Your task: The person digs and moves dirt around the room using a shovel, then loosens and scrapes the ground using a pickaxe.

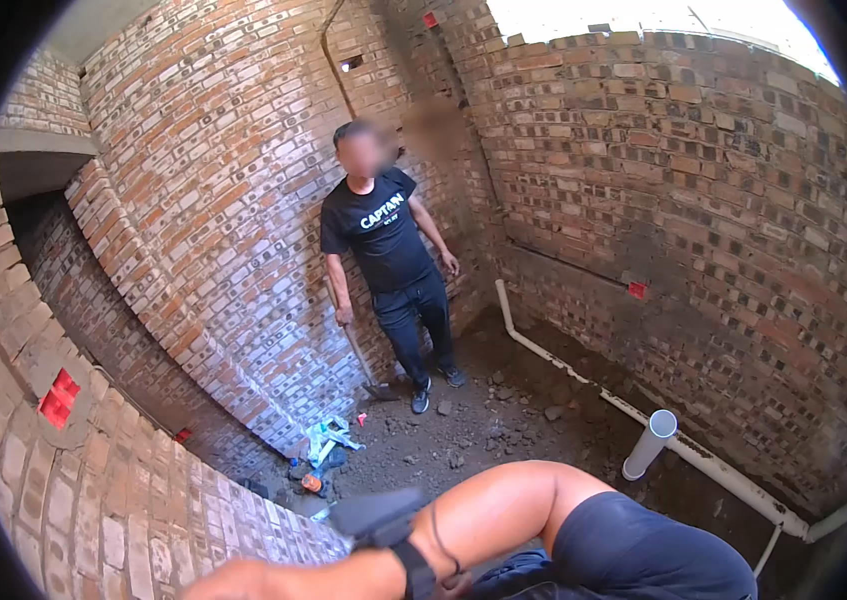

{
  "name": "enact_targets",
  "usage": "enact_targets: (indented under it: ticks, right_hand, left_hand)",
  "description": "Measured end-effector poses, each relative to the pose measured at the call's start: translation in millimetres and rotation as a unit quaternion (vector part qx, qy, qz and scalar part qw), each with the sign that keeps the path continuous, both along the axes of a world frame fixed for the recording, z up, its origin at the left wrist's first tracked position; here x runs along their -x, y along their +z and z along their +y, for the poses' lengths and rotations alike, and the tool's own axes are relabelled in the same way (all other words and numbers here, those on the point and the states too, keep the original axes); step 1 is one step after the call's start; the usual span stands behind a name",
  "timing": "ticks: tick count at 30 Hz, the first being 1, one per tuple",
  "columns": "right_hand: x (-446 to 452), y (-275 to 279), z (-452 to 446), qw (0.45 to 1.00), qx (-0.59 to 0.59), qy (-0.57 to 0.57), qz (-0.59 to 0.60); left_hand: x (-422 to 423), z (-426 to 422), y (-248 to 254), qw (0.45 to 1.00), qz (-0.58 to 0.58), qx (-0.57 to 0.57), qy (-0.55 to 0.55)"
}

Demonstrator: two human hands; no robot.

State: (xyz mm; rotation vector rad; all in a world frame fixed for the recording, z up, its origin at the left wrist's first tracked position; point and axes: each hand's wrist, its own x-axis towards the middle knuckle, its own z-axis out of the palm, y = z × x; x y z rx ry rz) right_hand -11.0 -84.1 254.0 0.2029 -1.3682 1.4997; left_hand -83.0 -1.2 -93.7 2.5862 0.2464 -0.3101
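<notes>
My right arm reaches across the bottom of the head view from the right, bent at the elbow, under a dark sleeve. My right hand (228, 580) is at the lower left near the brick wall, blurred and cut off by the frame edge, so its fingers and anything in them are hidden. Around the wrist is a black strap (413, 570), with a dark flat object (378, 512) beside it, blurred. My left hand does not show.
A person (383, 240) in dark clothes stands by the far brick wall (213, 180), one hand on a shovel (358, 350). Rubble covers the dirt floor (473, 440). White pipe (733, 480) runs along the right wall, near an upright pipe stub (649, 445). Plastic bags (328, 440) lie left.
</notes>
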Motion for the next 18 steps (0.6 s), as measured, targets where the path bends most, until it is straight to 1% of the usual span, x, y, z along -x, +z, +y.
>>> enact_targets:
  ticks: [1,2,3,4,6,7,9,11,12,13,15,16,17,18]
  right_hand:
    - [-12,-15,11,0.994,-0.052,-0.08,-0.043]
    - [-26,-34,25,0.978,-0.103,-0.158,-0.089]
    - [-43,-57,36,0.945,-0.192,-0.2,-0.174]
    - [-56,-81,42,0.896,-0.275,-0.236,-0.254]
    - [-78,-118,35,0.889,-0.292,-0.136,-0.326]
    - [-89,-126,29,0.89,-0.29,-0.128,-0.328]
    - [-117,-136,18,0.882,-0.266,-0.262,-0.287]
    - [-144,-164,10,0.852,-0.132,-0.338,-0.377]
    - [-152,-174,7,0.793,-0.144,-0.426,-0.41]
    - [-153,-181,0,0.794,-0.147,-0.417,-0.418]
    - [-158,-196,-13,0.653,-0.081,-0.56,-0.503]
    - [-162,-214,-17,0.646,-0.062,-0.552,-0.524]
    - [-161,-222,-27,0.644,-0.021,-0.54,-0.542]
    - [-159,-235,-36,0.634,0.002,-0.55,-0.544]
  left_hand:
    - [-1,-51,106,0.965,-0.065,0.124,0.222]
    - [-2,-39,105,0.979,-0.14,0.003,0.146]
    - [-1,-30,102,0.977,-0.168,-0.025,0.13]
    - [-5,-17,102,0.973,-0.192,-0.032,0.121]
    - [-16,10,102,0.963,-0.246,-0.036,0.106]
    - [-20,28,105,0.956,-0.273,-0.05,0.098]
    - [-33,51,103,0.937,-0.33,-0.079,0.078]
    - [-44,63,93,0.918,-0.375,-0.118,0.058]
    - [-57,61,77,0.899,-0.422,-0.024,0.116]
    - [-61,50,73,0.895,-0.428,-0.022,0.125]
    - [-76,32,74,0.907,-0.359,0.148,0.164]
    - [-85,22,75,0.912,-0.389,0.07,0.11]
    - [-93,16,64,0.909,-0.395,0.07,0.114]
    - [-97,8,44,0.915,-0.393,0.064,0.066]
